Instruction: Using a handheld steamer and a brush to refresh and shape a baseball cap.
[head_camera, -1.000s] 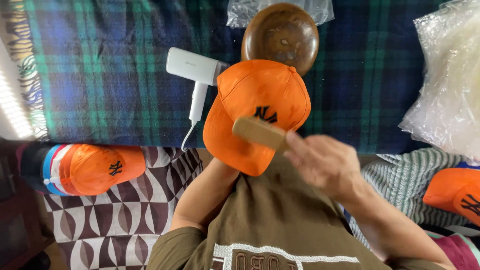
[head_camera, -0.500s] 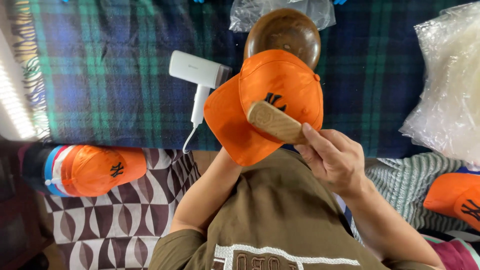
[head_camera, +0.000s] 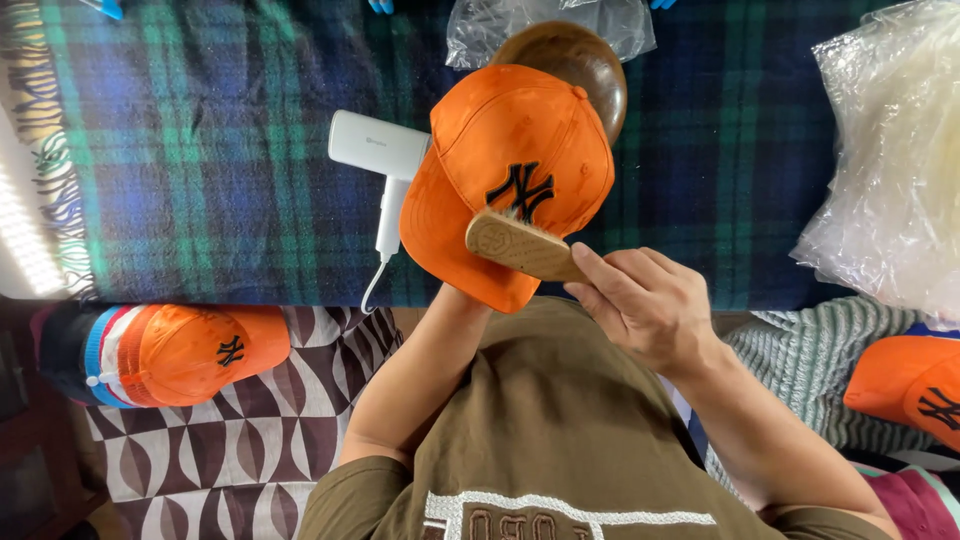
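While my left arm runs up inside the orange cap (head_camera: 515, 160), the hand itself is hidden under the crown, so I cannot tell how its fingers are set; it seems to prop the cap from within, above the plaid blanket (head_camera: 200, 150). My right hand (head_camera: 645, 305) is closed around the near end of a wooden brush (head_camera: 520, 245), thumb on top, with the brush's far end lying against the cap's front, touching the black embroidered emblem just above the brim.

As I judge it, the bristles could snag the raised stitching if I press hard there, and the cap could twist off my hidden hand since nothing else steadies it. The white hair dryer (head_camera: 385, 165) lies just beside the brim, its cord trailing toward me, where an elbow might catch it.

A round brown wooden form (head_camera: 585, 60) sits behind the cap. Clear plastic bags lie crumpled: one (head_camera: 480, 30) at the top edge, a large heap (head_camera: 890, 160) at right. More orange caps rest at lower left (head_camera: 200, 350) and lower right (head_camera: 915, 390).
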